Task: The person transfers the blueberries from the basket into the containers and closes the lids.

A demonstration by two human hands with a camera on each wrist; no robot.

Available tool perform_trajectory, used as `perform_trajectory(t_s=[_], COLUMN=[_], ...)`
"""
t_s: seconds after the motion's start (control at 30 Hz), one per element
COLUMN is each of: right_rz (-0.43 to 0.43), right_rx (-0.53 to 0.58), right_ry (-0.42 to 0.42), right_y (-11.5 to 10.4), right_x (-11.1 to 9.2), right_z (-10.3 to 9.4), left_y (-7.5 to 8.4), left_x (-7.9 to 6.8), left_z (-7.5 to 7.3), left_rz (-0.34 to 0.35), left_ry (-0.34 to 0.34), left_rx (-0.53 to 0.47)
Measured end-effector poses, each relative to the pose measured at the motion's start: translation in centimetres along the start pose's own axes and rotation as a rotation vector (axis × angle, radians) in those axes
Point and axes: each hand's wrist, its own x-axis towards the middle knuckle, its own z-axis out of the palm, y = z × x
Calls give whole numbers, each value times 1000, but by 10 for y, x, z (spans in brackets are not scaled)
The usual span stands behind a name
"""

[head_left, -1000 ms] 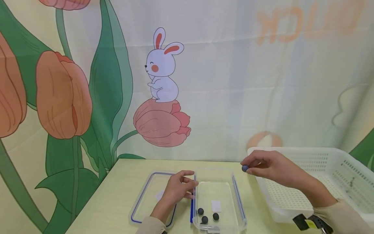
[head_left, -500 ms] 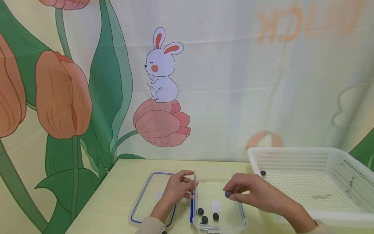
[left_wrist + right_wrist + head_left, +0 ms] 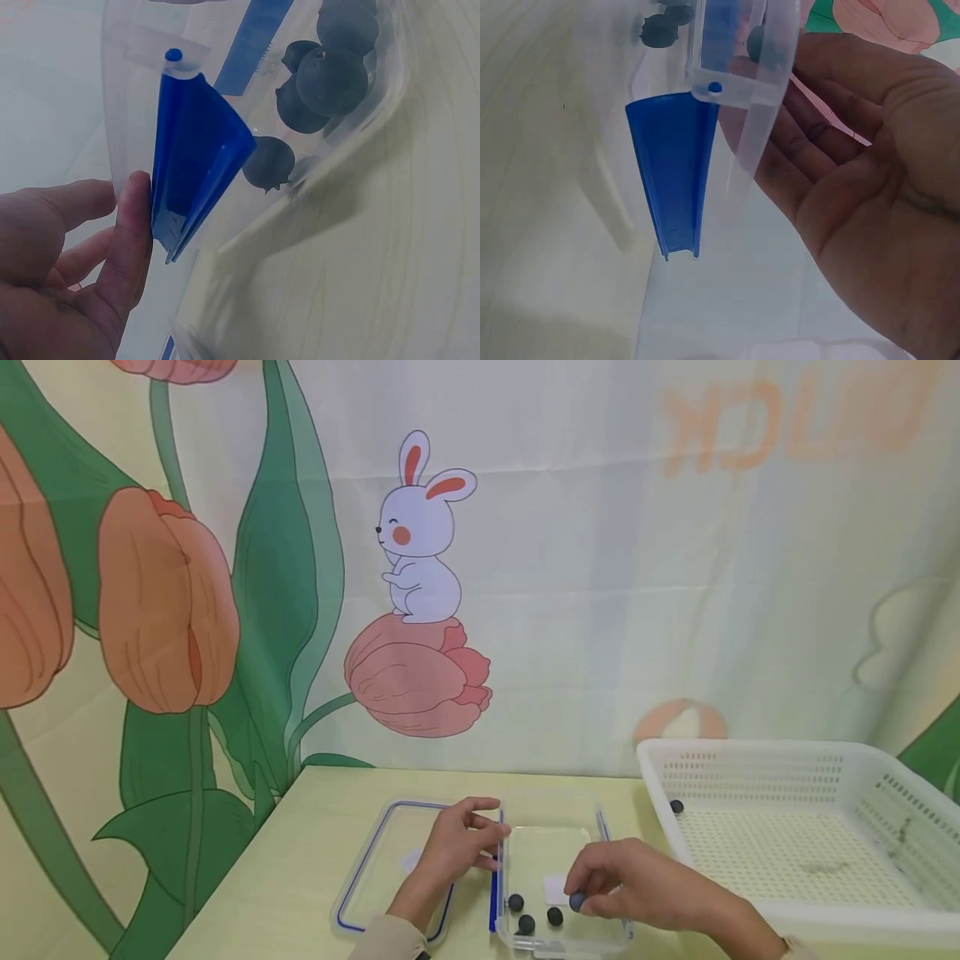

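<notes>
In the head view, my right hand [image 3: 630, 885] pinches a blueberry [image 3: 577, 902] between thumb and fingertips, over the right part of a clear plastic box [image 3: 551, 814]. Several dark blueberries lie at the near end of this box, among them one blueberry [image 3: 555, 917] near a white paper piece [image 3: 554, 889]. My left hand [image 3: 461, 839] holds the box's left wall, thumb tip at the rim and fingers outside. Beside those fingers, in the left wrist view, hangs a blue latch [image 3: 199, 150]. The right wrist view shows another blue latch [image 3: 675, 165] hanging down near my right hand.
A clear lid [image 3: 375, 860] with a blue seal lies left of the box, partly under my left forearm. On the right stands a white perforated basket [image 3: 750, 747] with one blueberry [image 3: 677, 807] by its left wall. A printed curtain [image 3: 555, 610] hangs behind the table [image 3: 277, 868].
My right hand has carried the blueberry left and down from the basket's edge to the box, uncovering a blueberry in the basket. My left hand stays at the box wall.
</notes>
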Motion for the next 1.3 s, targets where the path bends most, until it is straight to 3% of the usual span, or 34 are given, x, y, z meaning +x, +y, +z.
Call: perform_trajectory(t_s=[0.4, 0.87, 1.07, 1.3], right_rz=[-80, -80, -32, -89], right_rx=[-31, -66, -4, -60], right_ry=[-78, -87, -42, 49], right_y=[2, -2, -12, -34], right_x=[0, -1, -10, -22], right_z=[2, 1, -14, -49], left_y=[2, 0, 0, -2], left_x=[-1, -1, -1, 0], left_z=[-1, -1, 0, 0], left_rz=[11, 25, 24, 31], left_ry=[7, -7, -10, -13], left_rx=[12, -2, -5, -9])
